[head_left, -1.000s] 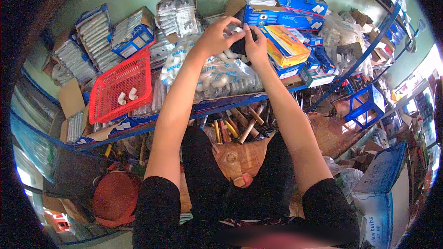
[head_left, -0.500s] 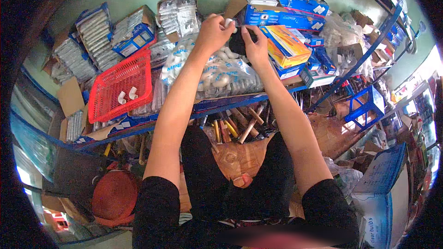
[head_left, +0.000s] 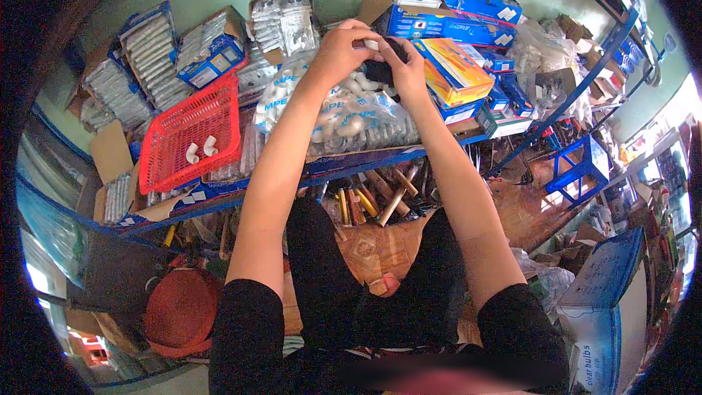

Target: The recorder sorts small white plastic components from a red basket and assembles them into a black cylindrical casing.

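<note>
At the left, a red basket (head_left: 186, 113) holds two glossy white elbow fittings (head_left: 210, 146), apart and curved. Next, a clear printed bag (head_left: 285, 91) of white fittings lies under the forearms. Above it, the left hand (head_left: 340, 55) pinches a small white piece (head_left: 371, 44), short and smooth; half a second ago it stood more upright, and now it tips toward the right hand (head_left: 408, 73). That hand has curled in closer, suggesting two-handed handling; whether it grips the black item (head_left: 378, 71) I cannot tell. Rightmost sits a yellow-orange box (head_left: 450, 69).
</note>
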### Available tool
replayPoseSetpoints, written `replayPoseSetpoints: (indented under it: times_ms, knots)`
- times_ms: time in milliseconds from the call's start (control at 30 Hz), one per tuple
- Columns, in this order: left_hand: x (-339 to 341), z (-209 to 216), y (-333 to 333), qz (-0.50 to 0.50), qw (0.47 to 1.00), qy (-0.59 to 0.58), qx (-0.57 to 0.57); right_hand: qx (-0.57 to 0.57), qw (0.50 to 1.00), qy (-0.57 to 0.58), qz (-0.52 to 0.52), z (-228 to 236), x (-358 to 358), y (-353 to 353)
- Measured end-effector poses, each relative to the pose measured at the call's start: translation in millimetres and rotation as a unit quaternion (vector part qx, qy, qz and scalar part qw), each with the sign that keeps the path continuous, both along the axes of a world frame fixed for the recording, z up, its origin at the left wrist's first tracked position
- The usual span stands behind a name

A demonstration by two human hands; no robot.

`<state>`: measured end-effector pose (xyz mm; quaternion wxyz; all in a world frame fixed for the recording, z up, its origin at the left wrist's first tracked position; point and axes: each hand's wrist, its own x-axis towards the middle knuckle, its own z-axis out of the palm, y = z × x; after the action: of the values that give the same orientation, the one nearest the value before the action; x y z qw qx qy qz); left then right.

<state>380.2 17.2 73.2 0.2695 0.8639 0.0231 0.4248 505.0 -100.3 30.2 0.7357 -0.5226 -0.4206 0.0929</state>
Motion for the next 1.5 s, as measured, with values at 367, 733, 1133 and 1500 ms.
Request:
replayPoseSetpoints:
  times_ms: [367,733,1133,1500]
  knots:
    - [-3,6,-9,0.034,0.995,0.088,0.009,0.032,0.994,0.083,0.060,-6,12,1]
    - [2,7,-8,0.141,0.978,0.153,0.025,0.002,1.000,0.001,-0.002,-7,10,3]
    - [5,1,-10,0.003,0.999,0.042,0.026,0.037,0.999,0.020,-0.022,-17,15,15]
    - [4,-9,7,0.165,0.980,0.067,0.092,-0.006,0.990,-0.130,-0.063,1,-9,-2]
